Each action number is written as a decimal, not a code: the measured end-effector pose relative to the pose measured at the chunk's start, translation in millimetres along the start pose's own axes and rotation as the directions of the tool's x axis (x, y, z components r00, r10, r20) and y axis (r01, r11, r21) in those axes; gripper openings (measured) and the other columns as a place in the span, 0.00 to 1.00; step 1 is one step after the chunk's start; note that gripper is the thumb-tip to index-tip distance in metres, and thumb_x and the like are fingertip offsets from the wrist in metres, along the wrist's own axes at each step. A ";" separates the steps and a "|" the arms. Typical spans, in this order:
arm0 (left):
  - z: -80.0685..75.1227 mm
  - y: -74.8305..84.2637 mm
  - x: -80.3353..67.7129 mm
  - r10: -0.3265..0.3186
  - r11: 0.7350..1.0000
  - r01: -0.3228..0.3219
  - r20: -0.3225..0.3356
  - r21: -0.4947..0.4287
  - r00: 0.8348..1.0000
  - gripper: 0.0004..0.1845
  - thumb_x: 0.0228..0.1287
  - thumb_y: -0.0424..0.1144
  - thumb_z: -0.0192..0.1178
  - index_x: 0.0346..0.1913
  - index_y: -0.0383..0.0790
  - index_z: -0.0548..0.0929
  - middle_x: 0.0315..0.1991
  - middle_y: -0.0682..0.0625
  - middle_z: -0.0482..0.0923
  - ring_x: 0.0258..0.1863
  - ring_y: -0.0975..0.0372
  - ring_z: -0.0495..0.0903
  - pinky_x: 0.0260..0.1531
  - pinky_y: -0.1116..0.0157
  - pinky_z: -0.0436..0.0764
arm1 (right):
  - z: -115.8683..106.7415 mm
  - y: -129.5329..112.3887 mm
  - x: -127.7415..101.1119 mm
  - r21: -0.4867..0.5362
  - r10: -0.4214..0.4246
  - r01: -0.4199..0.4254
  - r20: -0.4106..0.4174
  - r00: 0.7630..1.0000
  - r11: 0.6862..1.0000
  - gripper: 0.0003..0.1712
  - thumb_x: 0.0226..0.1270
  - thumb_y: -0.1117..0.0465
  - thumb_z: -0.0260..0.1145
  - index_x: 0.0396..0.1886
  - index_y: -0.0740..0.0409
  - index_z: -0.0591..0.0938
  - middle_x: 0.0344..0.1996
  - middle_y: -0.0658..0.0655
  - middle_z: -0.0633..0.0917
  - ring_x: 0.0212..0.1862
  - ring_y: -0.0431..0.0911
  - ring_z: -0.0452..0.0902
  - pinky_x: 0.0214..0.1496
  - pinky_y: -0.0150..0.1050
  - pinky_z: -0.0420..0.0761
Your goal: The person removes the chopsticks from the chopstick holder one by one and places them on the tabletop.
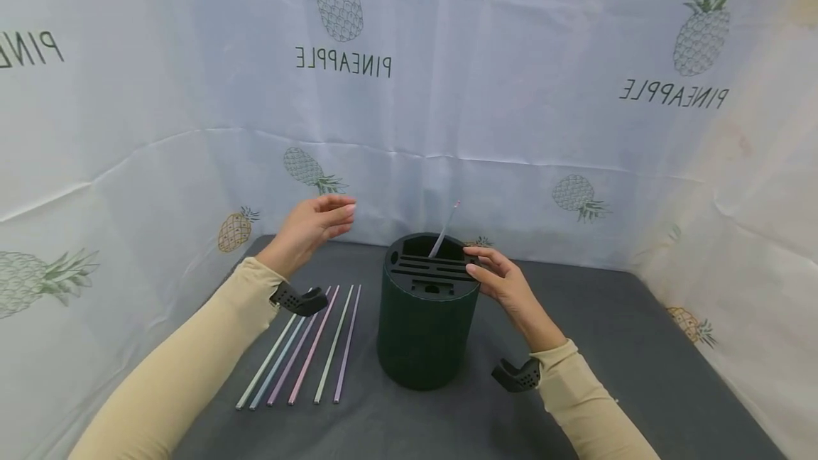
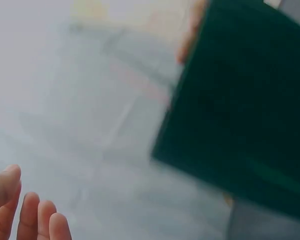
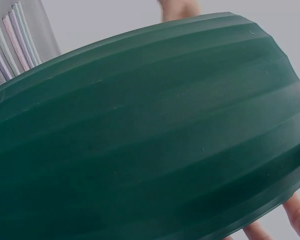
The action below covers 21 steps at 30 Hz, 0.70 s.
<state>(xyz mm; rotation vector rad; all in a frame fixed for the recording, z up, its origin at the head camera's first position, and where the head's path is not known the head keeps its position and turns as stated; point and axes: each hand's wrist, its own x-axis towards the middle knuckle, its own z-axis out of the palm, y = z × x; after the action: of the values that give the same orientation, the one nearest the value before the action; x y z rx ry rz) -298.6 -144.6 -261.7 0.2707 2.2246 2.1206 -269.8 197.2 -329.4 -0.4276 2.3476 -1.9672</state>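
A dark green cylindrical holder with a black slotted top stands upright on the table. One pale chopstick leans in its large rear opening, with the lower part hidden inside. My right hand rests at the holder's right rim, thumb and fingertips on the edge; in the right wrist view its fingers show past the green wall. To the left of the holder, my left hand is raised in the air, holding nothing, with its fingers loosely bent and its thumb near the index finger.
Several pastel chopsticks lie side by side on the dark grey tabletop, left of the holder and partly behind the left wrist's black band. A white pineapple-print curtain surrounds the table at the back and sides.
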 end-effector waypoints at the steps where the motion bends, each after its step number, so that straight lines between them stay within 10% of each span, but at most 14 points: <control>1: 9.3 7.7 1.1 0.019 1.000 -0.019 0.014 -0.003 1.000 0.21 0.71 0.39 0.57 0.63 0.36 0.72 0.61 0.46 0.71 0.57 0.59 0.76 0.62 0.59 0.75 | -0.5 0.3 0.1 0.001 0.000 0.000 -0.002 1.000 1.000 0.28 0.72 0.53 0.61 0.67 0.56 0.69 0.73 0.56 0.61 0.75 0.53 0.51 0.69 0.59 0.66; 11: 92.0 48.5 18.0 0.046 0.992 -0.071 0.223 0.106 0.974 0.16 0.68 0.36 0.60 0.56 0.35 0.78 0.57 0.43 0.77 0.55 0.53 0.78 0.57 0.59 0.79 | -3.1 2.2 -0.9 0.003 0.000 0.000 0.004 1.000 1.000 0.27 0.72 0.53 0.60 0.67 0.55 0.69 0.73 0.57 0.59 0.76 0.55 0.49 0.69 0.63 0.63; 21: 119.3 39.3 27.8 -0.010 0.970 -0.055 0.265 0.237 0.964 0.16 0.65 0.35 0.63 0.55 0.35 0.79 0.56 0.42 0.78 0.55 0.53 0.78 0.58 0.56 0.78 | -2.1 0.1 -0.9 0.008 -0.003 0.003 0.016 1.000 1.000 0.28 0.73 0.53 0.59 0.68 0.57 0.68 0.73 0.56 0.60 0.75 0.55 0.48 0.69 0.64 0.62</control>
<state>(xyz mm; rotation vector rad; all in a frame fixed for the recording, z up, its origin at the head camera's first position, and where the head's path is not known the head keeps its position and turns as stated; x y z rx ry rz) -303.2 -20.8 -226.8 0.5586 2.3224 1.6990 -269.4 199.4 -329.3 -0.4449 2.3300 -1.9661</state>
